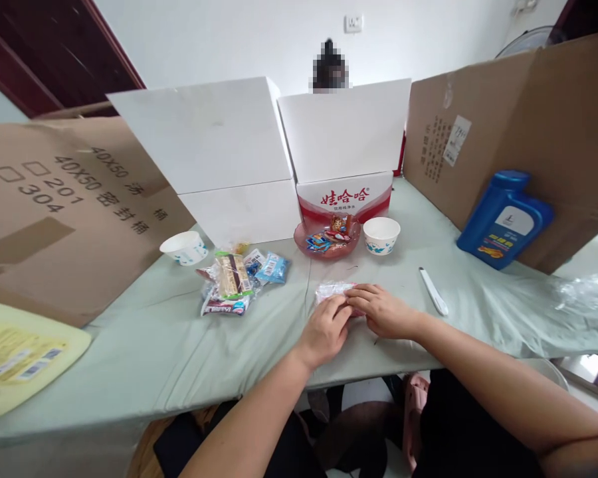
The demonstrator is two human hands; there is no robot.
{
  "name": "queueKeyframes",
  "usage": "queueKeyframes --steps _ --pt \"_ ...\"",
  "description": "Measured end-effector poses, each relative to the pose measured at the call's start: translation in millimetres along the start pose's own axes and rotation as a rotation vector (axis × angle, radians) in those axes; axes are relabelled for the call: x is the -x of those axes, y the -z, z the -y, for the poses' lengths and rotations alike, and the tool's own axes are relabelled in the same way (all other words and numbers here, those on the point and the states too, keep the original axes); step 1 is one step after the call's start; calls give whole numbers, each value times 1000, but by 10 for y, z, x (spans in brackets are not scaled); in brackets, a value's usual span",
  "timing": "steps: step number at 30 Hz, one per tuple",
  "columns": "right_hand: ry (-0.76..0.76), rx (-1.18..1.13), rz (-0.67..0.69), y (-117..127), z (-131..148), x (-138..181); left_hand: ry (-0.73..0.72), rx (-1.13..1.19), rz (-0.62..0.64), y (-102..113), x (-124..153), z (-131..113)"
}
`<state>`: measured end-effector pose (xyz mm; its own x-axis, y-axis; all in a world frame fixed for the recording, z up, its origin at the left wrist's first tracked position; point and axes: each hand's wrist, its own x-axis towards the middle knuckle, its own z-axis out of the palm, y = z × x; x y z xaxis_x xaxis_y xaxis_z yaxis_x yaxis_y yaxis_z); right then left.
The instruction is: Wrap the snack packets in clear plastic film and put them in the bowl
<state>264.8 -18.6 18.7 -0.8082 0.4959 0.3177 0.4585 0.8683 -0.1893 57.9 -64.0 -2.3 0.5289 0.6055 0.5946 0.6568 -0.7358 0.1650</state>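
Both my hands rest on a small clear-wrapped packet (pixel 329 290) lying on the pale green tablecloth (pixel 179 345). My left hand (pixel 325 330) has its fingers curled and pressed on the packet's near left side. My right hand (pixel 381 310) lies over its right end with fingers bent, pinching the wrapper. Most of the packet is hidden under the fingers.
A pile of wrapped snacks (pixel 236 280) lies to the left, a pink glass dish of sweets (pixel 327 240) and a paper bowl (pixel 381 235) behind, another paper bowl (pixel 185 247) at left. A white pen-like tool (pixel 433 291), blue jug (pixel 503 219), cardboard walls (pixel 60 206) and white boxes (pixel 229 153) surround.
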Motion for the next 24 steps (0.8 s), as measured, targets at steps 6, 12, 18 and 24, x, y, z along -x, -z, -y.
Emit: queueKeyframes --steps 6,12,18,24 --pt "-647 112 -116 446 -434 281 6 -11 65 -1 -11 -26" --pt "-1049 325 170 455 -776 445 -14 -29 25 -30 12 -52" --pt "-449 130 -127 116 -150 62 -110 87 33 -29 -23 -70" --pt "-152 219 54 121 178 -167 -103 29 -53 24 10 -95"
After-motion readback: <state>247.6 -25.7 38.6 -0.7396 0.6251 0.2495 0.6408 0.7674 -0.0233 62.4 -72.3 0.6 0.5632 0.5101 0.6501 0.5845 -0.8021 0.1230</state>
